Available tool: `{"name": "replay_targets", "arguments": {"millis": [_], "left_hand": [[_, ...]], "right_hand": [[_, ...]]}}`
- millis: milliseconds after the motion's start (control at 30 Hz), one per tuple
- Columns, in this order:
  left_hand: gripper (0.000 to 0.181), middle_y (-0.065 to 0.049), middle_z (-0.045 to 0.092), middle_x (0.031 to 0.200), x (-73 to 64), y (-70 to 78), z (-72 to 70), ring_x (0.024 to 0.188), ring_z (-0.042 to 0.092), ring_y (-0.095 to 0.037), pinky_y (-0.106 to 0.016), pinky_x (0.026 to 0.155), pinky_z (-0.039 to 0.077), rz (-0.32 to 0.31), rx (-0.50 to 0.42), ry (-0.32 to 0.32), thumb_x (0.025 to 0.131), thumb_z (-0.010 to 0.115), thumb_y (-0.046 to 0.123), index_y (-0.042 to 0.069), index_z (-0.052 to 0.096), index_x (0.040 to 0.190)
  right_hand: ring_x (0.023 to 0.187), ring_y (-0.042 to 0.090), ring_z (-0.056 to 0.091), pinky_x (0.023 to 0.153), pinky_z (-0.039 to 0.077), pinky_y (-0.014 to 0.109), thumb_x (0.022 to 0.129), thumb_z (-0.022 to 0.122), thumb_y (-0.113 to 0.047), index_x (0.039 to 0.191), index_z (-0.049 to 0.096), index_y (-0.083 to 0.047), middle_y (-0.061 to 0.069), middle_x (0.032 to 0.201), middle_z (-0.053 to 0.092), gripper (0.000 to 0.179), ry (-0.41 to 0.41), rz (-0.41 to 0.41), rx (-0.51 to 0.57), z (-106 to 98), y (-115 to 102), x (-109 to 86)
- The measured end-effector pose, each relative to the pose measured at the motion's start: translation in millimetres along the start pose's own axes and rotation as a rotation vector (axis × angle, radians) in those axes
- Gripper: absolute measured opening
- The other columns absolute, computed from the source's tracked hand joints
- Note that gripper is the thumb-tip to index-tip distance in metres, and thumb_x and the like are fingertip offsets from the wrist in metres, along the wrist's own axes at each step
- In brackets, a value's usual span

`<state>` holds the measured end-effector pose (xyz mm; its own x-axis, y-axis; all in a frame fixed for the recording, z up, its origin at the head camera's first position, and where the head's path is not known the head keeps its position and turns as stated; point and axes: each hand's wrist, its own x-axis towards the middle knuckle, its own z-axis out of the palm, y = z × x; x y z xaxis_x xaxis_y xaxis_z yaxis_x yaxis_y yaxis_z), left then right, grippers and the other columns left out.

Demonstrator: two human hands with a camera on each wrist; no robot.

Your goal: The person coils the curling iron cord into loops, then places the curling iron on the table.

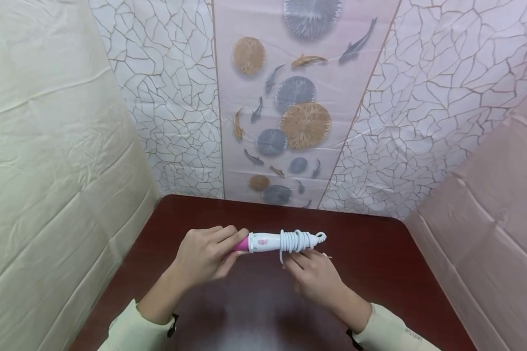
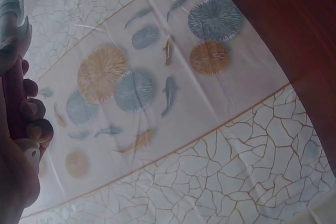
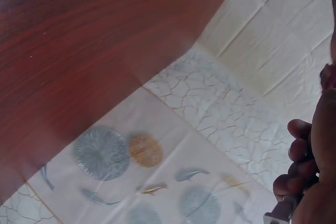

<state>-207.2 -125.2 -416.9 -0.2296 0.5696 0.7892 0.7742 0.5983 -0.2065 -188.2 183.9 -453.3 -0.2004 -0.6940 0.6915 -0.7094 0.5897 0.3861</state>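
Note:
A hair styling iron (image 1: 270, 242) with a white handle and a pink barrel is held level above the table. Its white cord (image 1: 295, 242) is wound in several turns round the handle's end. My left hand (image 1: 206, 253) grips the pink barrel (image 2: 14, 100), fingers curled about it, which hides most of that part. Under the wound cord, my right hand (image 1: 316, 275) pinches the cord's loose end with curled fingers. A greyish plug (image 3: 278, 214) sticks out beside those fingers in the right wrist view.
The dark red-brown table (image 1: 360, 243) lies beneath both hands. Behind it hangs a patterned cloth (image 1: 290, 161) with fish and round leaf prints. Pale cloth walls (image 1: 61, 195) close in the left and right sides.

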Motion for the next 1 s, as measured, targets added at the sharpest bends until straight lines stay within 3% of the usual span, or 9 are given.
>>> {"name": "replay_targets", "arguments": {"millis": [200,433,567,767,1000], "left_hand": [[0.039,0.007,0.066,0.089,1.5,-0.7,5.0,0.063,0.06,-0.009,-0.024,0.044,0.04,-0.011,0.007,-0.036,0.112,0.054,0.045,0.015,0.078,0.121],[0.033,0.008,0.068,0.089,-2.1,0.0,12.0,0.064,0.059,-0.006,-0.024,0.046,0.044,-0.029,-0.002,-0.069,0.101,0.071,0.042,0.016,0.079,0.12],[0.034,0.008,0.067,0.09,-2.2,2.2,15.6,0.065,0.058,-0.005,-0.022,0.048,0.044,-0.031,-0.014,-0.086,0.097,0.077,0.041,0.017,0.079,0.121],[0.032,0.009,0.064,0.088,-0.4,6.3,17.3,0.062,0.057,-0.006,-0.021,0.046,0.041,-0.018,0.0,-0.096,0.097,0.077,0.04,0.018,0.079,0.12],[0.032,0.009,0.063,0.087,2.1,10.5,15.3,0.062,0.056,-0.005,-0.019,0.046,0.039,-0.016,-0.007,-0.103,0.097,0.078,0.04,0.018,0.077,0.12]], "right_hand": [[0.078,0.021,0.066,0.071,0.06,0.033,0.116,0.046,-0.012,0.102,0.071,-0.002,0.004,0.091,0.068,0.031,-0.04,-0.014,0.042,-17.7,-7.3,9.1],[0.091,0.024,0.065,0.084,0.06,0.035,0.109,0.038,-0.003,0.113,0.072,0.002,0.008,0.1,0.067,0.034,-0.11,-0.068,0.041,-39.6,-3.8,18.0],[0.093,0.025,0.066,0.084,0.06,0.036,0.108,0.042,0.0,0.113,0.074,0.001,0.009,0.102,0.071,0.033,-0.081,-0.109,-0.004,-48.2,1.6,25.9],[0.086,0.025,0.064,0.073,0.057,0.036,0.11,0.05,-0.002,0.107,0.074,-0.002,0.008,0.097,0.07,0.024,0.003,-0.128,-0.027,-52.7,14.8,40.6],[0.083,0.026,0.059,0.07,0.051,0.036,0.096,0.053,0.006,0.107,0.073,-0.001,0.009,0.096,0.067,0.024,-0.024,-0.069,0.042,-55.2,37.0,50.5]]}}
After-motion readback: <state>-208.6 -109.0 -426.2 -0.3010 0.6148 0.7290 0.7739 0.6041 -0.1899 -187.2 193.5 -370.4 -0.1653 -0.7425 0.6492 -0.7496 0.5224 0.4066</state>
